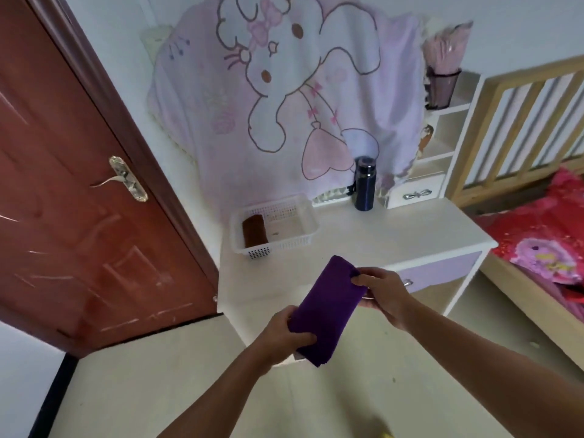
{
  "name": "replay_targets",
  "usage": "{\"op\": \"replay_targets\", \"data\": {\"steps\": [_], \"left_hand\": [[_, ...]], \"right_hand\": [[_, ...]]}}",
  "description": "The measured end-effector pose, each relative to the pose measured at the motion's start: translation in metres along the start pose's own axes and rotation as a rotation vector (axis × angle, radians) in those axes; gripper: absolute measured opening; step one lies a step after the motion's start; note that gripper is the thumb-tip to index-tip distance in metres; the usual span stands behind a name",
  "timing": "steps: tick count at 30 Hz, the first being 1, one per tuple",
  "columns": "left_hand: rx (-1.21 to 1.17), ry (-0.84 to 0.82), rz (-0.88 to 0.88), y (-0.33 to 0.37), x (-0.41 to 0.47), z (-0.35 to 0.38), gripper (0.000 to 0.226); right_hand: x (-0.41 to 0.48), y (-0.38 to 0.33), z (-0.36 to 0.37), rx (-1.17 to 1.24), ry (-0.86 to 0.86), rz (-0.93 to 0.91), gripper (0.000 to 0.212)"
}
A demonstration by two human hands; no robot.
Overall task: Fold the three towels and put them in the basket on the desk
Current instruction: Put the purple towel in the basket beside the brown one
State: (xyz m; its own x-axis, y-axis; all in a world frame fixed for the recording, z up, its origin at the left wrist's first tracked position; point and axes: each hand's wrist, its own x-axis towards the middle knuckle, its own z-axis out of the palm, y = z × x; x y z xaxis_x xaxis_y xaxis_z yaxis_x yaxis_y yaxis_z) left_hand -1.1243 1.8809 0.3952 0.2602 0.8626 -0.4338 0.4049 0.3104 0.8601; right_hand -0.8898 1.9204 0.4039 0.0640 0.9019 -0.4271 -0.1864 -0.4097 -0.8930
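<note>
Low in the frame's centre, your left hand [286,335] and right hand [380,294] pinch opposite ends of the folded purple towel [325,308]. A brown towel [254,230] lies in the basket [311,230] on the surface [395,230].

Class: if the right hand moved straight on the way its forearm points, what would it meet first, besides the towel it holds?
Probably the white basket on the desk, though depth is unclear.
</note>
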Motion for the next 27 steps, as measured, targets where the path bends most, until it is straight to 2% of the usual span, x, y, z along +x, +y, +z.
{"op": "replay_targets", "data": {"steps": [6, 12, 20, 24, 27], "left_hand": [[-0.009, 0.210, 0.005, 0.046, 0.099, -0.029, 0.052], [-0.013, 0.359, 0.001, 0.059, 0.165, -0.073, 0.062], [0.053, 0.438, 0.005, 0.062, 0.270, -0.155, 0.057], [0.035, 0.423, -0.067, 0.051, 0.314, -0.171, 0.058], [0.010, 0.401, -0.130, 0.040, 0.334, -0.175, 0.060]], "right_hand": [[0.135, -0.079, 0.025, -0.167, -0.088, -0.062, 0.026], [0.229, -0.120, 0.082, -0.153, -0.105, -0.035, 0.041], [0.348, -0.146, 0.162, -0.196, 0.014, -0.021, 0.037], [0.397, -0.140, 0.189, -0.266, 0.078, 0.031, 0.014], [0.426, -0.122, 0.198, -0.324, 0.108, 0.102, 0.019]]}}
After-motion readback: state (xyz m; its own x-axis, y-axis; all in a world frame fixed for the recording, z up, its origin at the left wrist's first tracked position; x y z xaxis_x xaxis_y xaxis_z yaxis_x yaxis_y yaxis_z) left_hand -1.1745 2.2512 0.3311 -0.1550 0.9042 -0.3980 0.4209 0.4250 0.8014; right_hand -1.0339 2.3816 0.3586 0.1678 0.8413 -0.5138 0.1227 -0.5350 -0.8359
